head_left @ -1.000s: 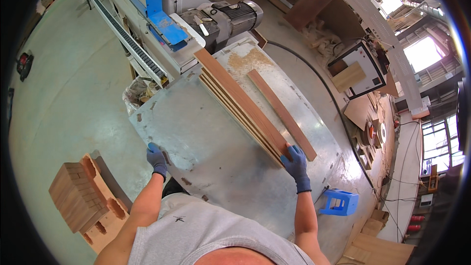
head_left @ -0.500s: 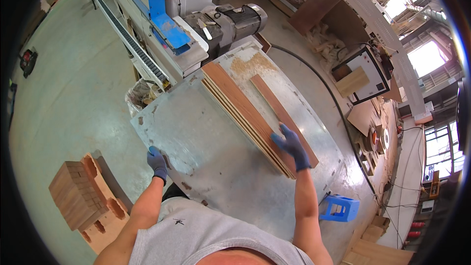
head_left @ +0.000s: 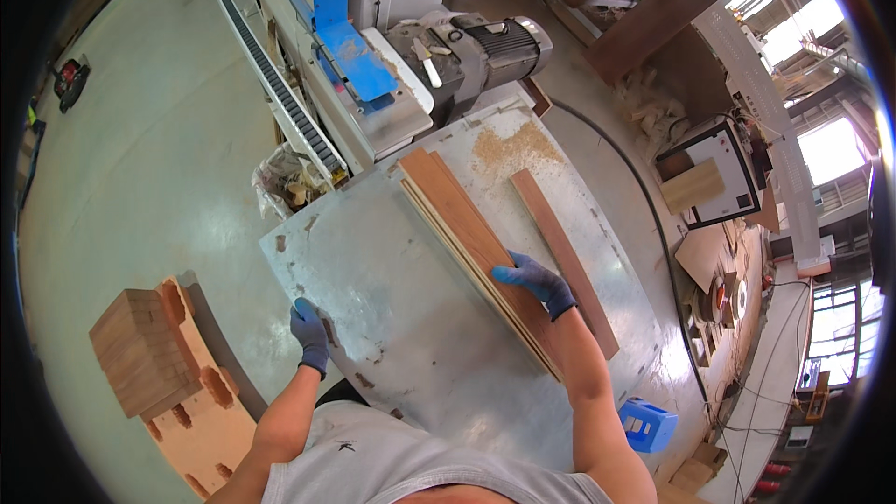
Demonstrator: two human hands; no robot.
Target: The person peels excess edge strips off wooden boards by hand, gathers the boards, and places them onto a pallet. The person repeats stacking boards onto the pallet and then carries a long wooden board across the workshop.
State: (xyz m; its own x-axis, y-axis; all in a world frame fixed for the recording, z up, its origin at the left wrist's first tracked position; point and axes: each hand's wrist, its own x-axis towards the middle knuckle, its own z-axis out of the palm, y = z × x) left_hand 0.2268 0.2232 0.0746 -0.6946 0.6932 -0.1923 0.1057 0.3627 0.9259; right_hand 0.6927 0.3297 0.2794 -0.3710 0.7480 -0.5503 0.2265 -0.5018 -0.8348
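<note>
While right hand (head_left: 539, 284) spreads unclenched over stacked boards (head_left: 459, 213), left hand (head_left: 310, 332) sits at table edge (head_left: 286, 267), grip unclear.

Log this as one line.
left blue-gloved hand: at grey metal table edge; right blue-gloved hand: across stacked brown wooden boards; apart: narrow brown wooden strip

Boards (head_left: 450, 210): stacked on table (head_left: 383, 289); right hand (head_left: 534, 282) over top. Strip (head_left: 565, 266) lies beside. Left hand (head_left: 310, 331): at table edge. Stool (head_left: 651, 426): blue.
</note>
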